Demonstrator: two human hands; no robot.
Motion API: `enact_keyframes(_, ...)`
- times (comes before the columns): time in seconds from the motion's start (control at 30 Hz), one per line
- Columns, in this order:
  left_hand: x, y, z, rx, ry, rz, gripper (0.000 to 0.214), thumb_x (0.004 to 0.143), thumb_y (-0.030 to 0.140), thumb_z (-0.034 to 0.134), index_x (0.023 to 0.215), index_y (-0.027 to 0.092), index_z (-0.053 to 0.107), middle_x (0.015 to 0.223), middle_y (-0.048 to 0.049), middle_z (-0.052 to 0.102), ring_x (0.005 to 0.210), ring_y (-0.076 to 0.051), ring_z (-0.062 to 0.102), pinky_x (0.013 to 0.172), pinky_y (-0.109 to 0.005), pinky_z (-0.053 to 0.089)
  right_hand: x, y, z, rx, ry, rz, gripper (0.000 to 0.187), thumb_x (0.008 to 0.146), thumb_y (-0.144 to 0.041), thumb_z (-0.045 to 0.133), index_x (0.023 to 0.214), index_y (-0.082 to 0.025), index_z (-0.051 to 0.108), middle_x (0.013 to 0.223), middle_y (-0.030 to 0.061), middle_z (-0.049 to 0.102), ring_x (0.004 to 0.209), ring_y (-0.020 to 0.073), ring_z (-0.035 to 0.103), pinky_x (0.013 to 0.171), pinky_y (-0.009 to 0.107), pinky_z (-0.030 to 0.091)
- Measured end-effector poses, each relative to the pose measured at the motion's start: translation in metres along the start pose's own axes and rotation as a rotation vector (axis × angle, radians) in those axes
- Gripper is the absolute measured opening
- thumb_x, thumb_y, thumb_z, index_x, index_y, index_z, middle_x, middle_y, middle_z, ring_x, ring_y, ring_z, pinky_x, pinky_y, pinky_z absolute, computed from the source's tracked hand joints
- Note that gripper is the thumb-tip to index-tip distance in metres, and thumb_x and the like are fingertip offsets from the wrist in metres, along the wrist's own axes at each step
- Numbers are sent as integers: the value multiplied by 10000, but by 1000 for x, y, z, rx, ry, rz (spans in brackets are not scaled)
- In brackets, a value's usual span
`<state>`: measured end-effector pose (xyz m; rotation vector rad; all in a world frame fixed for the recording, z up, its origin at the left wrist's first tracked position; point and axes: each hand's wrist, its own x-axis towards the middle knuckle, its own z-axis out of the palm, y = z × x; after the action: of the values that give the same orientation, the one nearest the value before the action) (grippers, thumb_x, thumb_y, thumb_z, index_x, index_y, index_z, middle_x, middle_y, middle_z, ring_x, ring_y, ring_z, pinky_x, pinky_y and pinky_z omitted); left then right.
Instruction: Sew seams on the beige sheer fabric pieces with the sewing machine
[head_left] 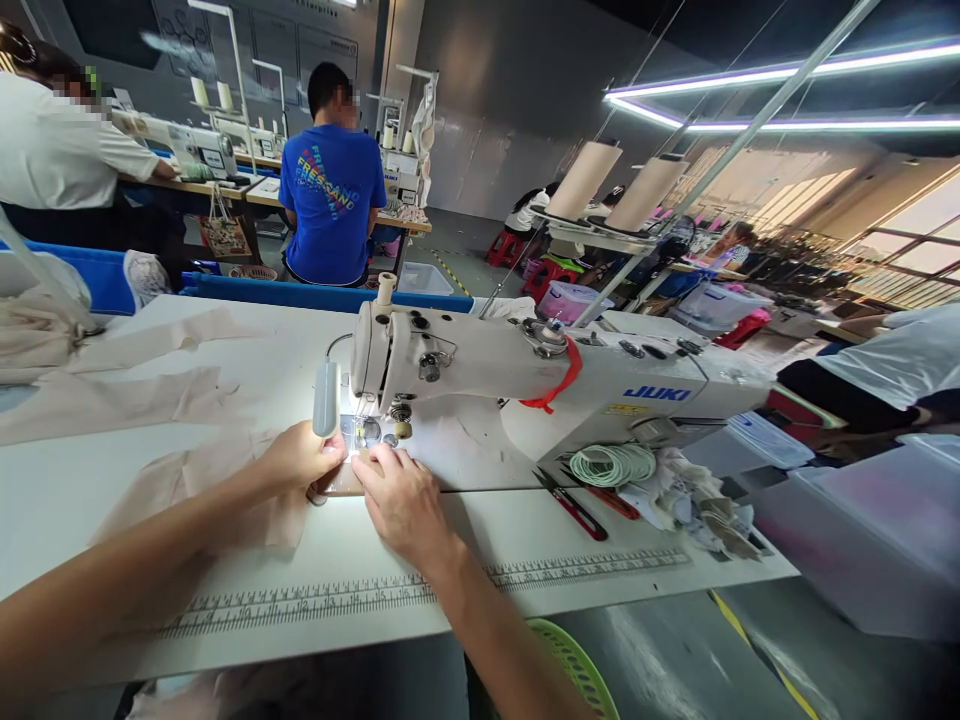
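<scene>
The fingers (332, 468) of the left hand (300, 458) are curled close together and pinch the left edge of a small fabric piece (343, 483). Those of the right hand (405, 503) lie flat and side by side, pressing down on its right edge. The piece rests on the desk (90, 480) just in front of the needle of a white sewing machine (525, 370), lit by a small lamp (326, 398) that hangs from the machine's head. Under the left wrist spreads a larger beige cloth (187, 480), and more of it lies further left. To the right of the hands, well apart, are red-handled snips (574, 507) and a coil of pale green cord (612, 464) beside a heap of scraps (697, 505). A printed ruler (337, 597) runs along the near edge, with a green basket (577, 668) below it. Beyond the desk sits a person in a blue shirt (331, 200), back turned.
</scene>
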<state>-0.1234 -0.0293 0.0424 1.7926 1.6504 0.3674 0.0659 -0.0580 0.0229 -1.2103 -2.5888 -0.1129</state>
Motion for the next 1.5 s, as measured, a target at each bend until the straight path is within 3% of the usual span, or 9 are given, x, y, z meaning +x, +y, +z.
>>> enact_keyframes(0.07, -4, -1, 0, 161, 131, 72, 95, 800, 254, 480, 788, 212, 565, 740, -4, 649, 667, -187, 598, 620, -291, 431, 1, -1, 0, -22, -5, -19, 223, 875, -155, 514, 1064, -209, 617, 1000, 49, 591, 830, 203, 484, 636, 334, 346)
enact_keyframes(0.13, -9, -3, 2, 346, 264, 253, 149, 852, 221, 427, 823, 191, 570, 822, -53, 635, 659, -196, 564, 588, -309, 421, 2, -1, 0, -34, -5, -36, 222, 885, -162, 504, 1073, -203, 614, 999, 51, 593, 829, 206, 483, 636, 338, 343)
enact_keyframes(0.23, -18, -11, 11, 489, 305, 606, 266, 885, 113, 325, 775, 164, 562, 856, -93, 603, 647, -186, 527, 569, -318, 443, 2, 0, 0, -38, -5, -43, 228, 888, -168, 508, 1091, -186, 609, 1000, 63, 598, 833, 209, 487, 646, 340, 348)
enact_keyframes(0.33, -25, -20, 23, 476, 326, 776, 255, 875, 66, 350, 850, 138, 593, 912, -112, 615, 767, -201, 560, 673, -338, 517, 2, 0, 0, -54, -1, -45, 221, 881, -166, 522, 1085, -182, 605, 1016, 68, 601, 838, 208, 488, 664, 337, 353)
enact_keyframes(0.57, -29, -27, 36, 559, 387, 845, 259, 867, 69, 383, 938, 84, 631, 956, -145, 632, 919, -247, 578, 782, -375, 564, 2, 1, -1, -38, 2, -26, 257, 858, -151, 535, 1096, -205, 615, 1018, 43, 607, 838, 205, 526, 675, 334, 381)
enact_keyframes(0.83, -13, -22, 34, 617, 398, 802, 221, 855, 118, 431, 928, 114, 640, 904, -132, 618, 846, -242, 560, 748, -376, 536, 3, 21, 3, 39, 185, 154, 293, 914, -110, 455, 1105, -208, 654, 970, 68, 627, 804, 176, 614, 685, 287, 454)
enact_keyframes(1.1, -2, -22, 35, 707, 430, 823, 243, 870, 124, 413, 772, 110, 635, 876, -151, 607, 784, -228, 530, 716, -360, 511, -1, 23, -2, 82, 152, 167, 315, 910, -104, 425, 1105, -196, 654, 972, 75, 616, 825, 191, 635, 677, 293, 488)
enact_keyframes(1.3, 0, -23, 40, 764, 461, 828, 177, 839, 135, 488, 743, 127, 637, 844, -136, 609, 775, -227, 508, 725, -366, 503, -3, 21, 1, 97, 125, 171, 304, 899, -102, 455, 1107, -197, 655, 963, 62, 620, 803, 184, 631, 659, 286, 468)
enact_keyframes(1.5, 0, -24, 39, 739, 450, 828, 170, 841, 140, 491, 764, 123, 642, 860, -140, 610, 792, -232, 516, 745, -381, 517, 7, 24, 1, 272, 123, 267, 204, 946, -189, 470, 1031, -183, 655, 963, 58, 653, 796, 160, 634, 648, 244, 439)
